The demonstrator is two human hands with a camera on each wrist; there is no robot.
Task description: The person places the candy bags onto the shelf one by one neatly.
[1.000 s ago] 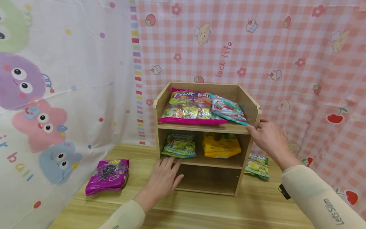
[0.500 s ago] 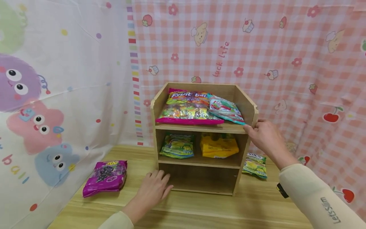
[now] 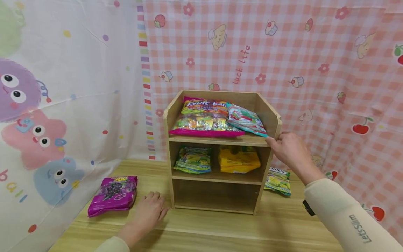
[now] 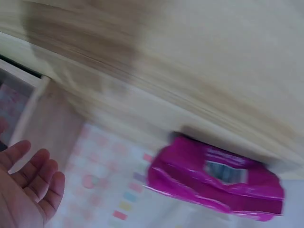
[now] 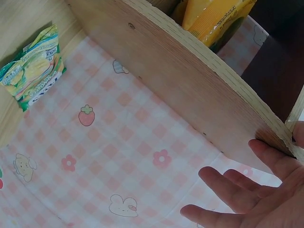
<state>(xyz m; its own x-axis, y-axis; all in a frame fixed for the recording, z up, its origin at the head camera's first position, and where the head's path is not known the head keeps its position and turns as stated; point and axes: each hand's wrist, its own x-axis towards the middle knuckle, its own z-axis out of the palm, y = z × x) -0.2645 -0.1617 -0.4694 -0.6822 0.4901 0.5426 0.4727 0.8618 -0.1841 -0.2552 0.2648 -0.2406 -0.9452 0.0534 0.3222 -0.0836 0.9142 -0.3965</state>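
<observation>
A wooden shelf (image 3: 217, 180) with three levels stands on the table. My right hand (image 3: 291, 150) pinches the front edge of its right side panel, thumb in front and forefinger on the outer face (image 5: 266, 164); the other fingers spread free. Over the table, between the shelf and a purple bag of grape candy (image 3: 113, 196), my left hand (image 3: 148, 211) is apart from both, fingers loosely bent and holding nothing. In the left wrist view the purple candy bag (image 4: 216, 180) lies beyond the fingers.
On the top level lie a large fruit candy bag (image 3: 204, 117) and a teal candy bag (image 3: 246, 119). The middle level holds a green candy bag (image 3: 193, 160) and a yellow bag (image 3: 239, 160). Another green-yellow bag (image 3: 278, 181) lies right of the shelf. Curtains (image 3: 201, 45) hang behind.
My left hand has moved left and down, from the shelf's middle board toward the purple candy bag. My right hand keeps its grip on the shelf edge. The head view has shifted slightly.
</observation>
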